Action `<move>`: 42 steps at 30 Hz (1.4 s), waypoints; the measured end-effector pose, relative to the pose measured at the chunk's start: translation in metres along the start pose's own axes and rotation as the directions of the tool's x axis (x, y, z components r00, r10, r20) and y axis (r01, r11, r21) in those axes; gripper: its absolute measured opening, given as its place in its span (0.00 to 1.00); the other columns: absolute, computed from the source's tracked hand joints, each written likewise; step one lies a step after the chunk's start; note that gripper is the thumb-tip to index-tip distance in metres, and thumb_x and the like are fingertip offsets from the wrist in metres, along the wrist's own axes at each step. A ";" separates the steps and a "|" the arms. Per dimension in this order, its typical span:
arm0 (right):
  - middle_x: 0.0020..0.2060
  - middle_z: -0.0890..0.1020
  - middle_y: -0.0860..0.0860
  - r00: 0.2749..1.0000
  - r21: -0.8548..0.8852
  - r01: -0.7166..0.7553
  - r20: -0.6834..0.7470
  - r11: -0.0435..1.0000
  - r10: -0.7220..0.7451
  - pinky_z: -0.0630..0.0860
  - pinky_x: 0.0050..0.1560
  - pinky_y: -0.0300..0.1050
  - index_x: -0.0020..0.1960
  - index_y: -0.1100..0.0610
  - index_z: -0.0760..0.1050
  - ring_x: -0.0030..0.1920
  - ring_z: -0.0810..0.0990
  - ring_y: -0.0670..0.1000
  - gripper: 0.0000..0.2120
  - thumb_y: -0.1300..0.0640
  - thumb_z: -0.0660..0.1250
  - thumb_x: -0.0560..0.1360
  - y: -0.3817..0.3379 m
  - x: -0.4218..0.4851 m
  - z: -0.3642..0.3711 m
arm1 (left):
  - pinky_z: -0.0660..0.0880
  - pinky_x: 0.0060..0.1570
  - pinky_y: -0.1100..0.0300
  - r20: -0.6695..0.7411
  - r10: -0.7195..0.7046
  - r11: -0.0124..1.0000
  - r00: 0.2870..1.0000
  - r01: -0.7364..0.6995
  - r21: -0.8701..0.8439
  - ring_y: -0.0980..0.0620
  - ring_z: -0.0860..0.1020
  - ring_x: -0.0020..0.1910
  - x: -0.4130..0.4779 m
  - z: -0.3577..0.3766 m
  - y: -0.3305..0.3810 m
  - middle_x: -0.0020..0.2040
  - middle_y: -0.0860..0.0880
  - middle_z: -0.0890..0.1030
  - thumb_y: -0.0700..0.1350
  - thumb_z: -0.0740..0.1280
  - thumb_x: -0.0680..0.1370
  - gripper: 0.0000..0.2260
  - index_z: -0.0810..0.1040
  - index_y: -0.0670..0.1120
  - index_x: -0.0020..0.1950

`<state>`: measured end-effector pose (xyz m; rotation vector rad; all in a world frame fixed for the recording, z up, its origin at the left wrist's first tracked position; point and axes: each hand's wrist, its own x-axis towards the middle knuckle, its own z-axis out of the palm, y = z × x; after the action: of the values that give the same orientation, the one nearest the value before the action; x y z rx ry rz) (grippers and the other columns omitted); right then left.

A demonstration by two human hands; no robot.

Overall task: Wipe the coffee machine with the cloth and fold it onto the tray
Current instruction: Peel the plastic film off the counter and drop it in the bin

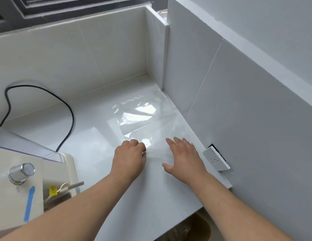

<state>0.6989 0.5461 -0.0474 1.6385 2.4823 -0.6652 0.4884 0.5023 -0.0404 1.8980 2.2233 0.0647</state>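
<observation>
A cream coffee machine [19,180] with a chrome knob [21,172] and a strip of blue tape stands at the lower left of the white counter. A clear plastic bag [143,119] lies flat on the counter in the right corner. My left hand [129,159] rests at the bag's near edge with its fingers pinched on the thin plastic. My right hand [184,157] lies flat, fingers spread, on the near part of the bag. No cloth and no tray are in view.
A black power cord [68,108] loops across the counter behind the machine. A loose white wall socket [216,158] hangs off the right wall. A yellow tag and a key-like piece [64,186] sit beside the machine. White tiled walls close the back and right.
</observation>
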 end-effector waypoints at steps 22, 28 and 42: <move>0.43 0.84 0.46 0.898 0.007 -0.036 -0.439 0.999 0.035 0.74 0.52 0.50 0.49 0.51 0.80 0.46 0.78 0.54 0.09 0.55 0.60 0.80 -0.095 -0.087 -0.170 | 0.75 0.58 0.51 -0.109 -0.004 0.913 0.994 -0.042 -0.407 0.55 0.76 0.59 -0.075 -0.180 -0.018 0.57 0.62 0.78 0.70 0.66 0.75 0.22 0.72 0.61 0.63; 0.40 0.84 0.44 0.855 -0.029 -0.006 -0.518 1.000 -0.010 0.72 0.56 0.49 0.48 0.50 0.81 0.43 0.79 0.52 0.09 0.53 0.62 0.77 -0.136 -0.131 -0.219 | 0.75 0.54 0.54 -0.069 0.110 0.908 0.992 -0.128 -0.399 0.55 0.75 0.62 -0.103 -0.221 -0.038 0.64 0.62 0.76 0.69 0.75 0.66 0.35 0.64 0.66 0.69; 0.37 0.80 0.43 0.782 -0.045 -0.001 -0.622 0.999 -0.027 0.70 0.45 0.46 0.45 0.48 0.79 0.44 0.79 0.52 0.05 0.52 0.64 0.76 -0.202 -0.228 -0.304 | 0.74 0.35 0.57 -0.285 0.135 0.823 0.949 -0.268 -0.502 0.53 0.80 0.39 -0.139 -0.305 -0.043 0.43 0.58 0.85 0.53 0.68 0.79 0.01 0.79 0.59 0.48</move>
<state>0.6620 0.4081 0.3583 2.0932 2.8953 -0.0424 0.4077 0.3918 0.2686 1.8511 1.8389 0.8987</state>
